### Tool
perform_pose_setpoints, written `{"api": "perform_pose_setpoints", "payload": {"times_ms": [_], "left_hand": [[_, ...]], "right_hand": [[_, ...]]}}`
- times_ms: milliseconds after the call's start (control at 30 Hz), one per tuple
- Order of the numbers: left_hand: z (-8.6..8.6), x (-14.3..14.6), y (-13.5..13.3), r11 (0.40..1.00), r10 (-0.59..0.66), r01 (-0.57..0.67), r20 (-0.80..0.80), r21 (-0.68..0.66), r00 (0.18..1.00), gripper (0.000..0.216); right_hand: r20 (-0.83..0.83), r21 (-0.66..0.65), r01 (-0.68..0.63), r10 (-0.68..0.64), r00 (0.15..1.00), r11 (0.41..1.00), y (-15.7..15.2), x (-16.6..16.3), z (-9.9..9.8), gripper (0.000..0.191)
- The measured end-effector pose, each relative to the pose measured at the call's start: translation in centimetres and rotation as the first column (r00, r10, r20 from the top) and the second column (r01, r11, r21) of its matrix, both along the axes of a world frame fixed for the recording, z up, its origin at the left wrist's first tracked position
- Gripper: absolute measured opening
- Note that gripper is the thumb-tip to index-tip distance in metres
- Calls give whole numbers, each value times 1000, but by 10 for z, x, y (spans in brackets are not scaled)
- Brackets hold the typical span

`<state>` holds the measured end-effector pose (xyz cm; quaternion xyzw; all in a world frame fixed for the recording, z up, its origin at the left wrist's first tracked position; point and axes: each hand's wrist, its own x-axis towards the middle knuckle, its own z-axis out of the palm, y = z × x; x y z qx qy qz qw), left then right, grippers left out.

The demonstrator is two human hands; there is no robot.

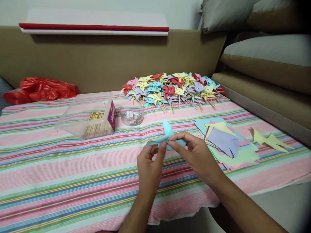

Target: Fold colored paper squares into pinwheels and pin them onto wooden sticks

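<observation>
A light blue paper pinwheel (167,129) is held up over the striped cloth, its blades folded toward the centre. My left hand (151,161) is closed on it from the left, thumb pressed near its middle. From the right, my right hand (191,149) pinches the same paper close to the centre, fingertips almost touching my left thumb. Whatever lies between the fingertips at the centre is too small to make out. To the right of my hands lies a stack of coloured paper sheets (223,139) with slits cut in them.
Many finished pinwheels on sticks (170,87) lie heaped at the back. A clear plastic box (80,113) holds wooden sticks (97,124). Beside it stands a small clear tub (132,116) of tiny metal pieces. A yellow cut paper (269,140) lies right, a red plastic bag (46,89) left.
</observation>
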<state>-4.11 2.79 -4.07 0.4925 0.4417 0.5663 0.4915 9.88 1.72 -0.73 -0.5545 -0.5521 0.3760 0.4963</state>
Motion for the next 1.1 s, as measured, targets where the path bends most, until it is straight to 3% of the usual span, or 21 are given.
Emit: {"api": "perform_pose_setpoints", "payload": {"times_ms": [167,333,433,667,1100], "left_hand": [[-2,0,0,999,-36,36,-29,14,999,20],[-3,1,0,998,-41,42,-40,41,998,18],[-2,1,0,996,-46,51,-66,73,997,17],[2,0,-1,993,-43,54,-113,101,993,16],[-2,0,-1,992,-56,65,-87,106,995,11]], "right_hand": [[-53,59,25,-22,998,998,1,1,-5,16],[-237,16,-1,4,971,1000,3,-1,-10,38],[-219,-12,-14,11,976,1000,2,-1,-9,47],[-178,-14,-34,31,984,999,0,-1,-9,27],[-197,-19,34,-37,980,999,0,-4,-16,23]]}}
